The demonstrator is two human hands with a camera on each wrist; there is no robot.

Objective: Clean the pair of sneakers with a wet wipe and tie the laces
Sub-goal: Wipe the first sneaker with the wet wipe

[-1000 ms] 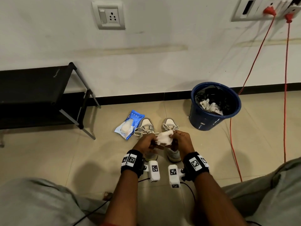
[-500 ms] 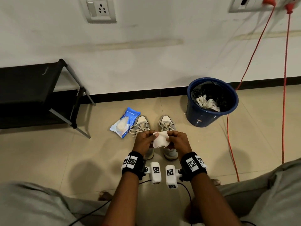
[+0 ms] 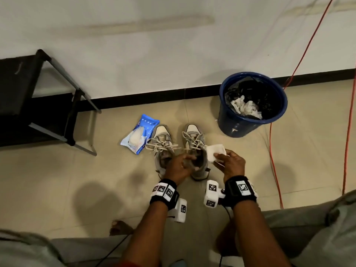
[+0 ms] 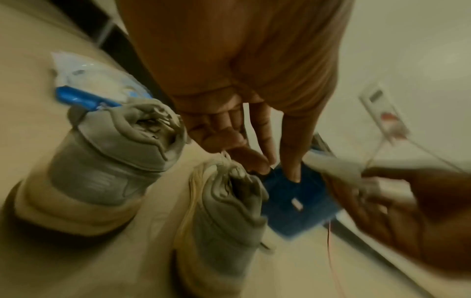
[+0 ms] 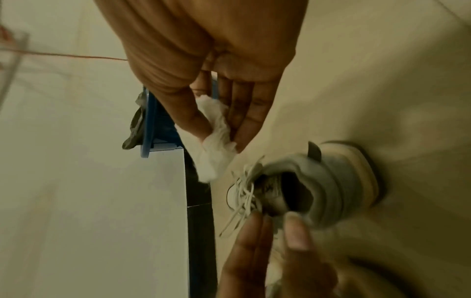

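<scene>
Two grey sneakers with loose pale laces stand side by side on the tiled floor, the left sneaker (image 3: 161, 143) (image 4: 109, 161) and the right sneaker (image 3: 194, 139) (image 4: 224, 211) (image 5: 326, 181). My left hand (image 3: 181, 164) (image 4: 254, 145) (image 5: 267, 231) reaches to the right sneaker's collar, fingers relaxed and spread at the opening, not clearly gripping it. Just right of that shoe, my right hand (image 3: 229, 162) (image 5: 229, 113) pinches a crumpled white wet wipe (image 3: 214, 152) (image 5: 216, 149) between thumb and fingers. The left wrist view is blurred.
A blue wipes pack (image 3: 139, 136) lies left of the sneakers. A blue bin (image 3: 237, 126) with used wipes stands at the right by the wall. Red cables (image 3: 273, 151) run down the floor at right. A black rack (image 3: 38, 93) stands left. My knees frame the bottom.
Both hands held the wipe together before. The left hand has let go and dropped to the right sneaker's collar. The right hand has moved right with the wipe.
</scene>
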